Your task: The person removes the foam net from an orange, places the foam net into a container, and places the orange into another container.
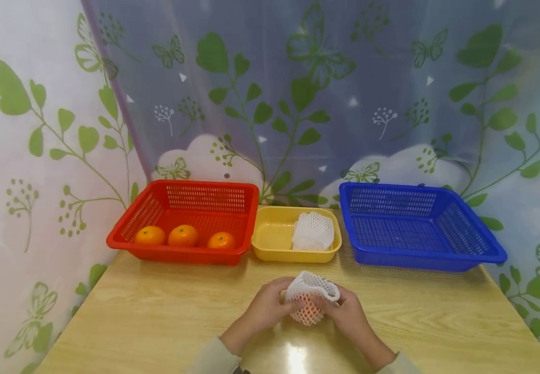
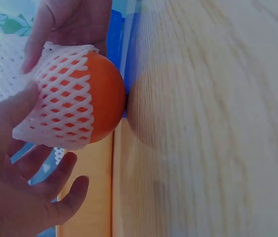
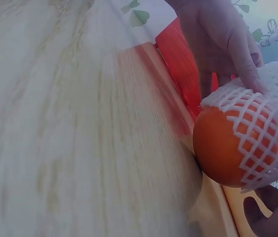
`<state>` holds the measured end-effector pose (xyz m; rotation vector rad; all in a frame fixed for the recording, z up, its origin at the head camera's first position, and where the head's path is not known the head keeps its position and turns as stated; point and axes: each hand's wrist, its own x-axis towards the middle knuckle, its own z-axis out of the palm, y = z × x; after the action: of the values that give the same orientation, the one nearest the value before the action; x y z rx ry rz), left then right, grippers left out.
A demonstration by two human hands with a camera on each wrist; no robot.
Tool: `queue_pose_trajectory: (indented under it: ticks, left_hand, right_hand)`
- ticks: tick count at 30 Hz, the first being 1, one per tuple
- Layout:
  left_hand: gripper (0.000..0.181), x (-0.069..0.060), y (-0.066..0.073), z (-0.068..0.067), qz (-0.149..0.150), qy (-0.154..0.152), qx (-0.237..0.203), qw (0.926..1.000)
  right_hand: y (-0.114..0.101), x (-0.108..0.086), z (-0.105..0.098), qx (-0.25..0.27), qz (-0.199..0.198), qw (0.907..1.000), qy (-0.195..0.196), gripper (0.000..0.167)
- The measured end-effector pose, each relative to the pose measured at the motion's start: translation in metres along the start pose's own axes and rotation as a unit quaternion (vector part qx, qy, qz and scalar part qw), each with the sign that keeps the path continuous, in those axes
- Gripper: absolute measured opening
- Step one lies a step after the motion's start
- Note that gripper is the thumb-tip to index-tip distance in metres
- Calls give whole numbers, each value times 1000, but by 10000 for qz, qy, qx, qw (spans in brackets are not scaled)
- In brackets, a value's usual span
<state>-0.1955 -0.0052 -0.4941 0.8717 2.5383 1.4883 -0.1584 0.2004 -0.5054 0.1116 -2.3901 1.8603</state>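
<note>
Both hands hold a white foam net sleeve (image 1: 311, 283) that is partly pulled over an orange (image 2: 108, 98), close above or on the table. In both wrist views the orange's lower end sticks out bare, while the net covers its upper part. My left hand (image 1: 270, 301) pinches the net's left side, its thumb on the near face. On the right side, my right hand (image 1: 348, 310) pinches the net with its thumb also in front. Above the fruit the sleeve's loose end stands up, folded over at the rim. Some fingertips are hidden behind the net.
A red basket (image 1: 181, 255) with three oranges (image 1: 183, 236) stands at the back left. Behind the hands, a yellow tray (image 1: 270, 254) holds more white foam nets (image 1: 314, 231). At the back right is a blue basket (image 1: 419, 259). A patterned curtain (image 1: 260, 104) hangs behind the wooden table (image 1: 167, 317).
</note>
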Motion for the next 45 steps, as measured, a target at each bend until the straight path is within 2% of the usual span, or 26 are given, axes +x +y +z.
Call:
queue_pose_trajectory:
  ticks: [6,10,14,21,27,32,37,45]
  left_hand:
    - [25,-2,1,0,54,398,180,9990]
    - [22,-1,1,-1,1,504,140,9986]
    - [24,-1,0,-1,-121,412,-21,9991]
    - [42,-2,-1,-2,-260,111,-220,9994]
    - [55,-2,-1,-3,-121,1,-65,9999]
    - [57,-2,0,-3,-80,-168,-129,9997]
    - [58,-1,2,-4,-42,-224,3,9997]
    - [58,-2,1,-3,-221,-268,30,9994]
  right_hand:
    - [6,-1,0,210,-86,9971,-724,44]
    - [8,-1,1,247,-239,9954,-890,46]
    - [9,0,2,158,-128,9969,-754,41]
    - [9,-1,2,105,-104,9974,-701,37]
    - [6,1,2,-45,-204,9983,-548,40]
    - [4,4,2,-142,-173,9995,-230,44]
    - [0,5,2,37,-99,9999,88,33]
    - [-1,4,5,163,29,9998,96,29]
